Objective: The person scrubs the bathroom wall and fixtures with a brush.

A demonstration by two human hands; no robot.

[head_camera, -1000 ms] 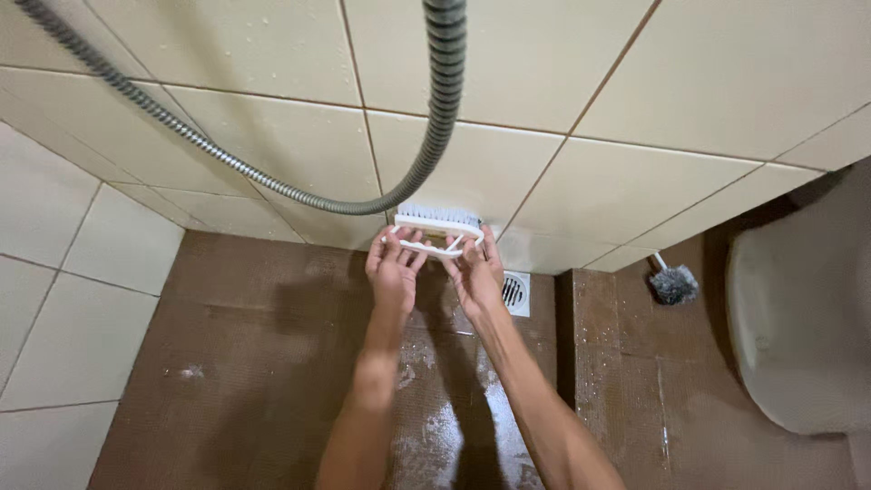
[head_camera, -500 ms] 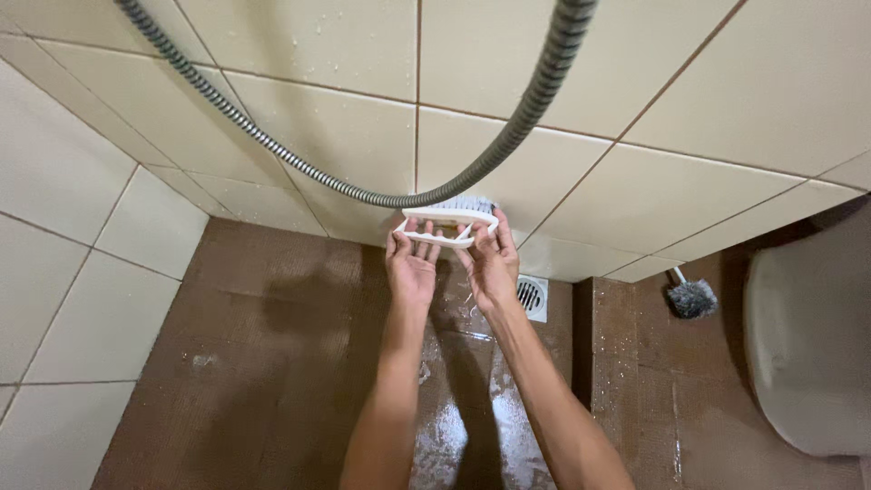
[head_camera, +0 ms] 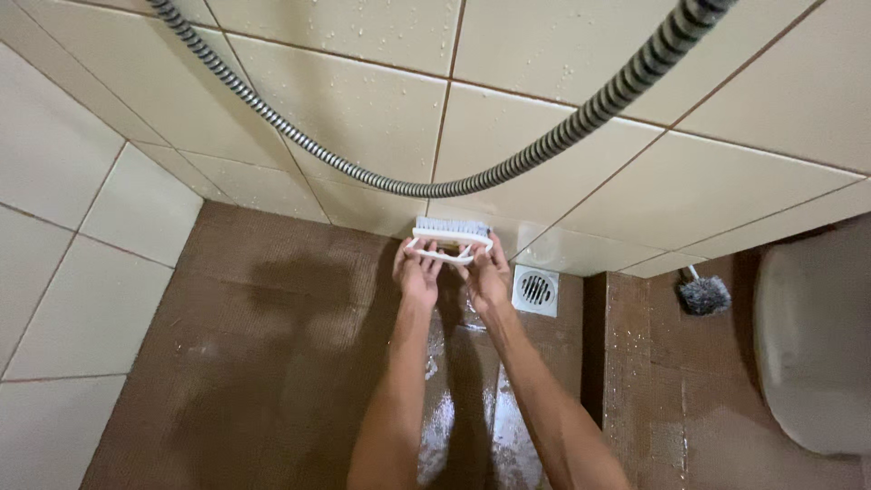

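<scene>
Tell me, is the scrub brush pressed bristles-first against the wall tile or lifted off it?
Against it: the scrub brush sits bristles toward the wall tile, handle facing out, gripped by left hand and right hand. Actual pressure cannot be told.

Brush: the scrub brush (head_camera: 451, 232) is sitting against the bottom of the tiled wall (head_camera: 363, 109), just above the floor (head_camera: 272, 363).
Hands: the left hand (head_camera: 416, 269) and right hand (head_camera: 485, 274) are holding it side by side from below.
Hose: the shower hose (head_camera: 435, 189) is hanging across the wall above the brush.
Drain: the floor drain (head_camera: 536, 290) is lying just right of the right hand.
Toilet brush: the toilet brush (head_camera: 704, 294) is lying farther right, maybe touching the wall.
Toilet: the toilet (head_camera: 812, 354) is standing at the far right.
</scene>
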